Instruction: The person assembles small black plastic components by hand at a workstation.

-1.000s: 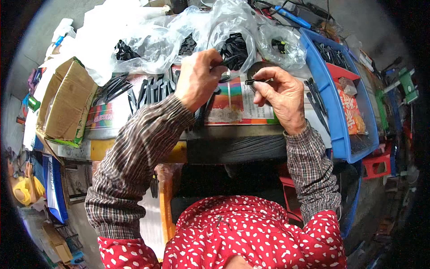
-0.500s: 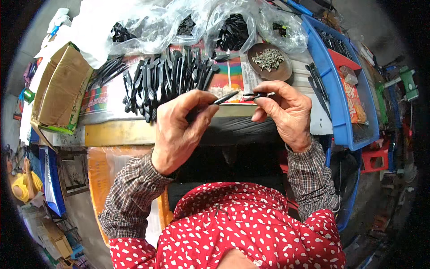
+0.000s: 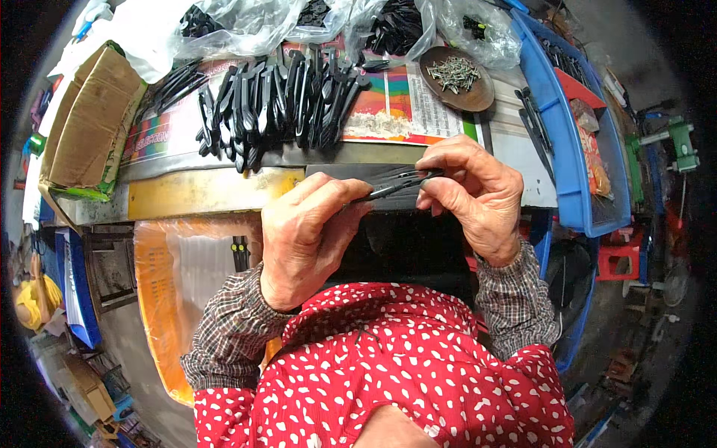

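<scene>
Cluttered workbench (image 3: 224,190) is carrying a glossy heap of black plastic handles (image 3: 276,104), clear bags, and a brown dish of metal screws (image 3: 456,77). Head view: left hand (image 3: 306,235) and right hand (image 3: 470,190) are pinching, fingers curled tight, one slim black handle piece (image 3: 396,183) at the bench's near edge.

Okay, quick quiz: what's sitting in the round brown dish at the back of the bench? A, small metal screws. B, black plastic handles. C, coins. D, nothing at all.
A: the round brown dish holds a small heap of grey metal screws; the black plastic handles lie in a pile to its left.
</scene>
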